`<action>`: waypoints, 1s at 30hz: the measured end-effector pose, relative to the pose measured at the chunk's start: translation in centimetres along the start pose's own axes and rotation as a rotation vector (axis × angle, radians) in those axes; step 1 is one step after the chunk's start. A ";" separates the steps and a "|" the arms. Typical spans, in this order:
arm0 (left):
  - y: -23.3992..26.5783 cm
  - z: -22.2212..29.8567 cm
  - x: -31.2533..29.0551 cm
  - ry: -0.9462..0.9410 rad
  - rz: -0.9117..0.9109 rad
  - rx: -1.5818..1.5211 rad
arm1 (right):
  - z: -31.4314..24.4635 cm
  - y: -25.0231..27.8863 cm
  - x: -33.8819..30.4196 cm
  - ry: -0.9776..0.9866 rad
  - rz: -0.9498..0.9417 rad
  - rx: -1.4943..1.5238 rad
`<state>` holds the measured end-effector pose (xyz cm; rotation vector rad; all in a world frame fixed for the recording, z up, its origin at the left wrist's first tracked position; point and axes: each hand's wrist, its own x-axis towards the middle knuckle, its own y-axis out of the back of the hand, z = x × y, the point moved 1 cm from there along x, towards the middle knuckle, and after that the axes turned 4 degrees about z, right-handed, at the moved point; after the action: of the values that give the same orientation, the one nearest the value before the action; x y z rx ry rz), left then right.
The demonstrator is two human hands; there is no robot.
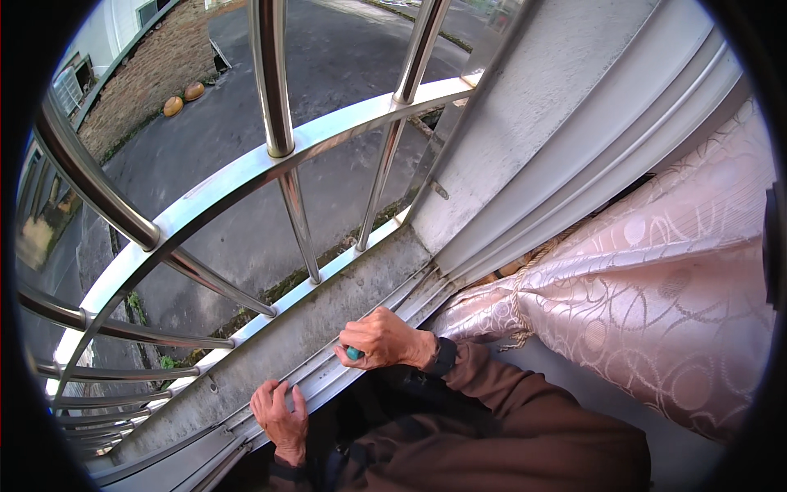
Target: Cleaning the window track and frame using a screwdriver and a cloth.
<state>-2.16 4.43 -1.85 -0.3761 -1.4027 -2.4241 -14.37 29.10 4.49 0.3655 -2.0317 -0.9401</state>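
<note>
My right hand (pixel 384 336) is closed in a fist around a small teal object (pixel 354 353). Only its rounded end shows between the fingers, so its kind is hidden. That fist is held over the white sliding-window track (pixel 321 379). To its left, my left hand (pixel 281 416) lies on the same track with its fingers bent and apart, and nothing shows in its grasp. Dark specks dot the track's grooves between the two hands.
Beyond the track runs a grey concrete sill (pixel 316 328), edged by shiny metal bars (pixel 277 98) and a curved crossbar (pixel 221 182). A white window frame (pixel 566 176) rises at right beside a tied pink curtain (pixel 631 303). Dark paved ground (pixel 205 189) lies outside.
</note>
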 end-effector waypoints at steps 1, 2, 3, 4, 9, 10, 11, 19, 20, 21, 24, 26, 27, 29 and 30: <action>0.0 0.0 0.0 0.002 0.002 0.001 | 0.1 -0.2 -0.3 0.002 -0.015 0.004; 0.1 0.0 -0.1 -0.001 0.004 0.004 | 0.3 -0.5 -0.6 0.013 -0.039 0.011; 0.1 -0.1 -0.2 0.002 -0.003 0.001 | 0.4 -0.8 -0.9 0.025 -0.059 0.019; 0.0 -0.2 -0.3 0.005 -0.010 -0.002 | 0.4 -1.0 -1.1 0.038 -0.079 0.026; -0.1 -0.5 -0.4 0.020 -0.018 -0.028 | 0.7 -1.4 -0.8 0.093 -0.166 0.095; -0.1 -0.5 -0.3 0.018 -0.013 -0.032 | 0.8 -1.5 -0.9 0.097 -0.185 0.116; 0.0 -0.4 -0.3 0.017 -0.010 -0.037 | 0.8 -1.4 -0.9 0.100 -0.207 0.137; 0.2 -0.1 -0.1 -0.013 0.016 -0.009 | -6.0 -0.8 1.1 0.322 -0.301 0.141; 0.2 -0.1 -0.1 -0.012 0.017 -0.015 | -6.2 -0.7 1.2 0.327 -0.300 0.153; 0.2 0.0 0.0 -0.014 0.017 -0.018 | -6.0 -0.7 0.9 0.305 -0.289 0.145; 0.2 0.3 0.1 -0.016 0.015 -0.021 | -4.6 -0.5 -0.3 0.231 -0.248 0.145; 0.2 0.2 0.1 -0.021 0.017 -0.012 | -3.7 -0.2 -0.3 0.175 -0.201 0.169; 0.3 0.2 0.1 -0.016 0.017 -0.008 | -3.6 -0.1 -0.1 0.159 -0.173 0.176; 0.2 0.2 0.0 -0.010 0.012 -0.001 | -3.6 0.2 0.3 0.123 -0.116 0.187; 0.1 0.1 0.0 -0.006 0.004 -0.003 | -3.4 0.0 0.2 0.105 -0.122 0.195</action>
<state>-2.11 4.50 -1.75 -0.3870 -1.4001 -2.4245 -11.77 27.34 5.84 0.6380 -2.0274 -0.7800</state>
